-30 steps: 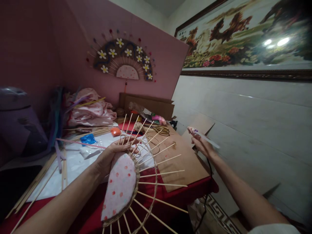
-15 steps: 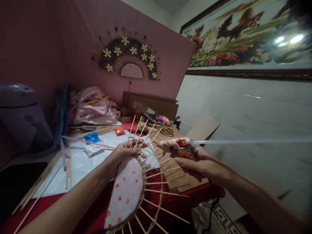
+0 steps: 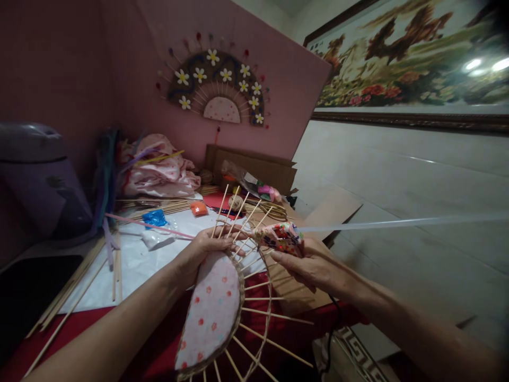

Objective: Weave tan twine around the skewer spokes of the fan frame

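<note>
My left hand (image 3: 217, 245) grips the upper end of a half-round fan frame (image 3: 212, 313), covered in pink dotted cloth, with thin wooden sticks fanning out from its curved edge. A braided twine (image 3: 269, 297) runs in an arc across the sticks. In my right hand (image 3: 308, 265) is a flower-patterned glue gun (image 3: 280, 236), its fingers wrapped round the handle. A long clear glue stick (image 3: 382, 225) juts out of its back. The gun's nozzle lies close to the sticks and twine beside my left fingers; whether it touches them I cannot tell.
Blue (image 3: 155, 217) and orange packets (image 3: 199, 208) lie on white paper (image 3: 139, 276), with loose wooden sticks (image 3: 75, 281) at the left. Behind are crumpled pink cloth (image 3: 159, 170), a twine ball (image 3: 236, 202) and cardboard (image 3: 254, 168). A finished flowered fan (image 3: 222, 79) hangs on the pink board.
My right hand has brought the glue gun leftward, nearer to the sticks by my left hand. The view has shifted slightly; my left hand still holds the fan frame.
</note>
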Motion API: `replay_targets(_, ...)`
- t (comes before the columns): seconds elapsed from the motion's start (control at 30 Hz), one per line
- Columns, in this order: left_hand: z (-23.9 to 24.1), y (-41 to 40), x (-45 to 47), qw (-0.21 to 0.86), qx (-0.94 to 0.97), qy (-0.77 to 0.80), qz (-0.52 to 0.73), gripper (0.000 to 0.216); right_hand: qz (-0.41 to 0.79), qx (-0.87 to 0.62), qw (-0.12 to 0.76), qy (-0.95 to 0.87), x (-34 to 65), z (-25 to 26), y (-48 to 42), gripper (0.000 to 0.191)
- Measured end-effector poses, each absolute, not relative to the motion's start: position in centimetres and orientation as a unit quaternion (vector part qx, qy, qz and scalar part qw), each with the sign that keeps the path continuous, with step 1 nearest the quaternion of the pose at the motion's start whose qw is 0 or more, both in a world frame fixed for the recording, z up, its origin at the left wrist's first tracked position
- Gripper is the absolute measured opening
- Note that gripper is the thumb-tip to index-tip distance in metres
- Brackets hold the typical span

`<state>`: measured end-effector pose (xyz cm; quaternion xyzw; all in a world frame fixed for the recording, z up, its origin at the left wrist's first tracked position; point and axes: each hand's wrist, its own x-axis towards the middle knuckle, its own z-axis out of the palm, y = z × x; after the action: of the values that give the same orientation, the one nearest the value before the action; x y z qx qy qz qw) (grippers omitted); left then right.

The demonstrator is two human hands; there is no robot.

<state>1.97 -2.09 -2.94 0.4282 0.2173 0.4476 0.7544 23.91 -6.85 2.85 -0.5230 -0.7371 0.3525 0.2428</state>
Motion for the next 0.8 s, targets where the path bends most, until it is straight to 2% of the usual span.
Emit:
replay_targets(0.47,-3.14,-1.92,2.03,0.759,0.423,0.22,0.443,0.029,0.378,-0.488,0.245,-0.748,24.09,2.62,-6.65,0.036)
replay_targets(0.8,-3.1,-2.0,1.99,0.751,0.428,0.233,0.446,0.032,0.348,-0.553,0.207,-0.728,24.09,2.6,-6.8,0.044)
